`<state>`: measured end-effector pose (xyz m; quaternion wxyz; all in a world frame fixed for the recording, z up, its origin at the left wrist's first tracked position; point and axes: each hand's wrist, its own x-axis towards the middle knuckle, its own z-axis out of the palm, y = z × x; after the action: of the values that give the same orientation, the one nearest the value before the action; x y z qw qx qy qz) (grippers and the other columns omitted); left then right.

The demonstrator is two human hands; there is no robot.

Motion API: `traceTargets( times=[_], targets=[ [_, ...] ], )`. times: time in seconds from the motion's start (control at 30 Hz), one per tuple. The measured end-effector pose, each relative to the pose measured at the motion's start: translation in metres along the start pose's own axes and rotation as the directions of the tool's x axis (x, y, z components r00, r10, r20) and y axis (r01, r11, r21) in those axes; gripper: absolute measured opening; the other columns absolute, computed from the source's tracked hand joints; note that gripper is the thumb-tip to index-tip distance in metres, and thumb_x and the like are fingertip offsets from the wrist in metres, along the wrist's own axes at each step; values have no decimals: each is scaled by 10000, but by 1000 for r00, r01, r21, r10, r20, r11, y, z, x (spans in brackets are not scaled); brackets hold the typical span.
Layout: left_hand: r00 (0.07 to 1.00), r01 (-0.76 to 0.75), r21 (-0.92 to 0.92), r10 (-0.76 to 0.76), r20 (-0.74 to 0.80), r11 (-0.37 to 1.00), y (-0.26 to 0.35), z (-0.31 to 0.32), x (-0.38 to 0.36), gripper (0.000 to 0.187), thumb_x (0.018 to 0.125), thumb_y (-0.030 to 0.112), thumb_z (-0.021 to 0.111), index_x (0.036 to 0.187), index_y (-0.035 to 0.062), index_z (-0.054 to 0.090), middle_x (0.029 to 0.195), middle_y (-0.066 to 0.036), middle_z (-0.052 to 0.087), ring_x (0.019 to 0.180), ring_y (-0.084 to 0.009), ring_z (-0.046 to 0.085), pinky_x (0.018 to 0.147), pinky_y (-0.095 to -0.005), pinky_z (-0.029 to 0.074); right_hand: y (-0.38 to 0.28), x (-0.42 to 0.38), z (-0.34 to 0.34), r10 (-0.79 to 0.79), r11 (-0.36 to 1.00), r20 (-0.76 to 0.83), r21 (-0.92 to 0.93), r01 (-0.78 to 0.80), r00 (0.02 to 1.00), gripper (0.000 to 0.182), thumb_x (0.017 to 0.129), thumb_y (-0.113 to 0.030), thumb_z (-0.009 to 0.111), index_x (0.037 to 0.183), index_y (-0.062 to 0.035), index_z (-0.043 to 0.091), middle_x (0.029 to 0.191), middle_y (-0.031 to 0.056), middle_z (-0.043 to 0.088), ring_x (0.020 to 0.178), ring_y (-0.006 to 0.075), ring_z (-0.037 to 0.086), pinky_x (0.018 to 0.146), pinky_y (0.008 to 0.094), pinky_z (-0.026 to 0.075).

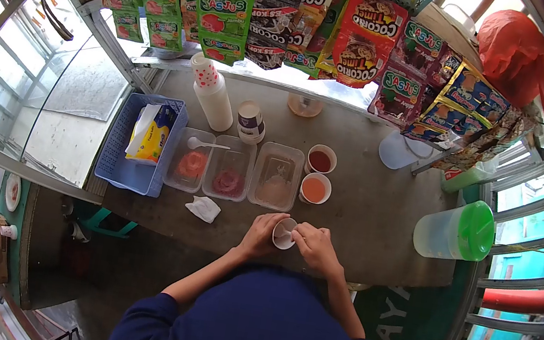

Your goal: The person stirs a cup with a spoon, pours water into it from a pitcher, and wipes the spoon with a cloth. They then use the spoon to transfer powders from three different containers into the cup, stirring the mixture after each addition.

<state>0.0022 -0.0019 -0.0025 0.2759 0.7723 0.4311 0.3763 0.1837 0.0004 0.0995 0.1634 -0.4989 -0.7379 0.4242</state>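
Near the front edge of the table, my left hand (258,236) is wrapped round the side of a white paper cup (281,243). My right hand (318,250) pinches what looks like a small white spoon (286,232), its end down inside that cup. What the cup contains is hard to make out. Just beyond stand two more cups, one with dark red liquid (319,162) and one with orange liquid (314,190). Left of them are three clear plastic tubs: one with pale powder (275,188), one with dark pink powder (229,182), one with orange powder (191,163).
A white spoon (209,144) lies across the tubs. Crumpled tissue (203,209) rests in front. Behind are stacked cups (214,106) and a can-like container (251,123). A blue basket (103,169) stands left, a green-lidded jug (476,231) right. Drink sachets (225,1) hang overhead.
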Motion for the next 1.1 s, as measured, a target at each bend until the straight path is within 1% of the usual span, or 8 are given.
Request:
traceTargets(
  times=[0.37,0.43,0.53,0.77,0.83,0.93,1.03,1.1],
  targets=[
    [1000,1,6,-1,-4,1000,2,-3,3,736,621,170,779,1264,89,429,1171,-112,555,1084,-292,537,917,-401,396,3,1,3,-25,997,-36,66,27,999,244,916,-223,455,840,-21,570,799,112,571,777,283,561,741,380,385],
    [1000,-8,18,8,-1,1000,2,-2,3,726,630,179,777,1262,88,431,1168,-112,557,1085,-291,536,917,-401,396,-3,1,2,-113,988,-152,-122,95,982,249,906,-203,468,812,6,564,766,148,565,728,326,563,691,394,420],
    [1000,5,8,-4,-12,1000,3,-2,3,721,634,188,778,1260,89,433,1171,-112,555,1091,-290,533,920,-403,395,6,1,0,2,1000,52,24,-3,999,225,924,-233,432,889,-65,577,878,91,567,856,254,546,814,381,322],
    [1000,15,10,-15,-6,1000,3,-2,2,734,630,196,783,1265,86,431,1175,-113,554,1096,-292,531,928,-407,390,4,0,-1,-17,998,27,-56,18,999,230,927,-233,429,904,-63,583,877,105,572,838,266,550,801,379,340],
    [1000,1,10,-1,-4,1000,2,-1,2,742,626,197,785,1267,85,429,1173,-113,555,1096,-294,530,929,-406,390,8,2,3,20,985,16,170,-22,1000,230,927,-236,425,910,-70,583,873,104,572,832,267,551,792,378,343],
    [1000,7,2,-7,-9,1000,2,-1,2,744,622,193,786,1266,85,430,1172,-114,556,1096,-294,530,927,-405,392,1,-1,0,-19,995,-8,-94,18,1000,239,924,-234,428,890,-56,585,869,117,579,836,284,556,795,392,347],
    [1000,20,-6,-20,5,1000,2,0,2,743,623,192,785,1266,84,429,1170,-117,556,1090,-295,534,920,-407,395,9,2,1,27,991,30,134,-30,999,235,923,-234,436,880,-57,583,865,102,579,847,264,556,811,394,333],
    [1000,13,-3,-13,-3,1000,3,-2,3,738,625,191,784,1264,84,430,1170,-119,557,1087,-296,536,916,-407,397,2,-1,-1,18,1000,2,2,-18,1000,235,922,-236,438,881,-56,584,867,102,578,843,268,554,806,391,336]
  ],
)
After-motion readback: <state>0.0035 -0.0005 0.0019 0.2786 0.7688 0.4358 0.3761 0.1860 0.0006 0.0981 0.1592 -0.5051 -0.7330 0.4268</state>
